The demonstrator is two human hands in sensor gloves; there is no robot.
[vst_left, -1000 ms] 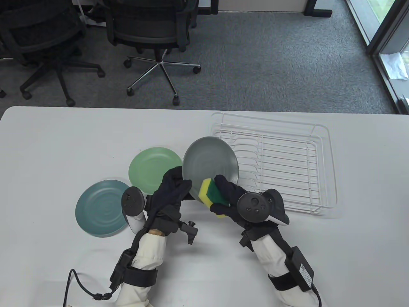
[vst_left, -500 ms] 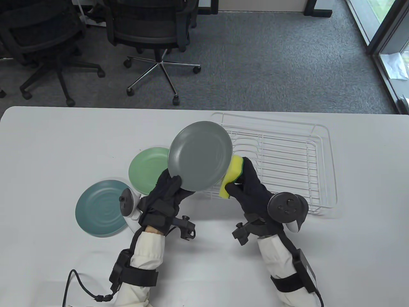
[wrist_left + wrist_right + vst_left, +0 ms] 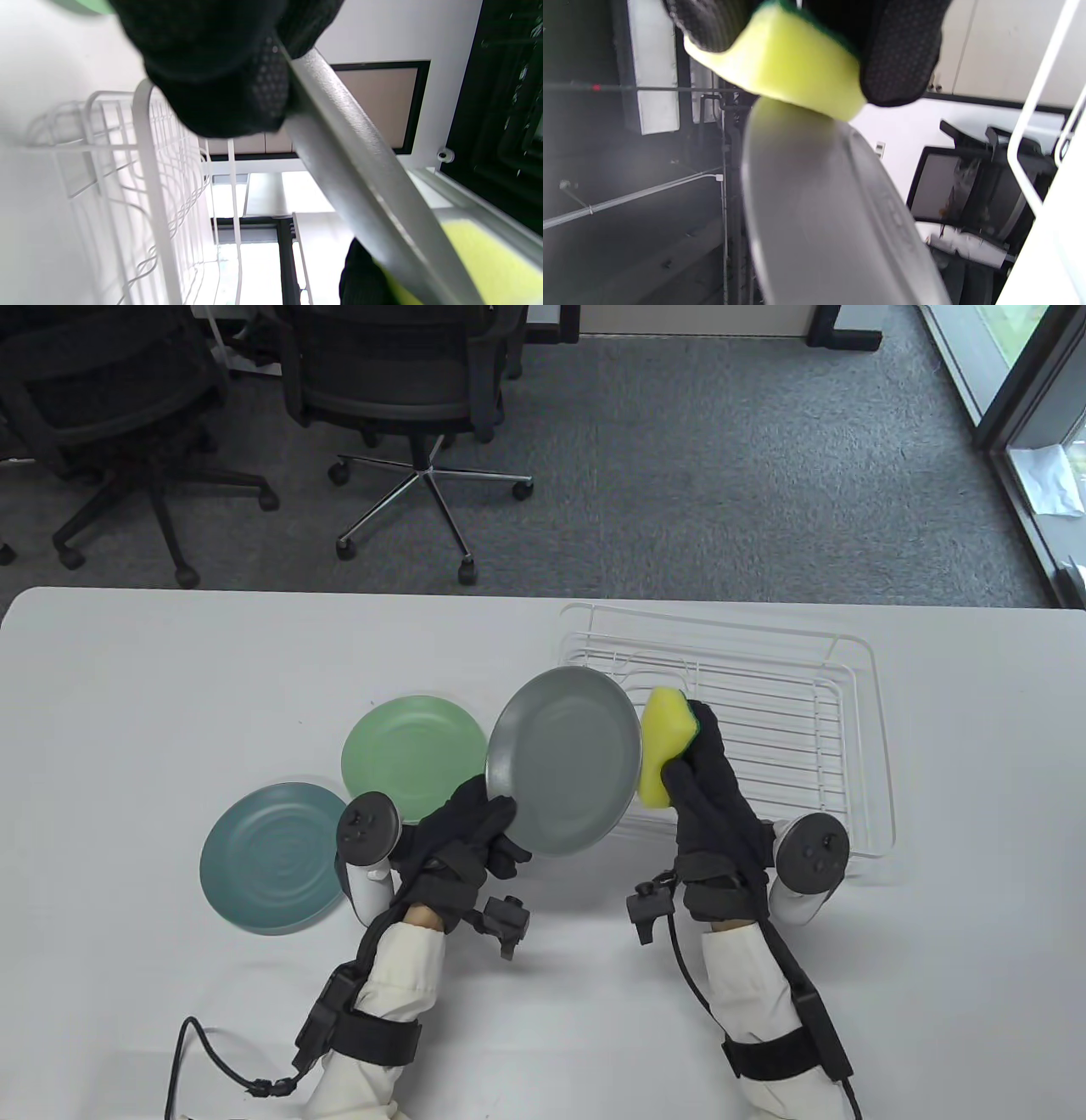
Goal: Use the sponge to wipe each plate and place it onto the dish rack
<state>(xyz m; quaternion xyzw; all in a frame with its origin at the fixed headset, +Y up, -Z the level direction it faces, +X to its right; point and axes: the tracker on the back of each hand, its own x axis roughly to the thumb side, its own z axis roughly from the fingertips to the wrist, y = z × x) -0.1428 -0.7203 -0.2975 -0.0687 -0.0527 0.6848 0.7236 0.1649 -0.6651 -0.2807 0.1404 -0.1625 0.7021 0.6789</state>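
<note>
- Gripping the grey plate [image 3: 564, 763] by its lower left rim, the left hand [image 3: 462, 836] is holding it tilted above the table [image 3: 127, 687], its fingers curling round the edge.
- The right hand [image 3: 708, 797] is clutching the yellow sponge [image 3: 660, 746], pressing it against the plate's right edge and underside.
- The dish rack [image 3: 764, 729] is sitting just right of the plate, with nothing in it.
- The light green plate [image 3: 399, 751] and teal plate [image 3: 267, 857] are lying flat to the left.
</note>
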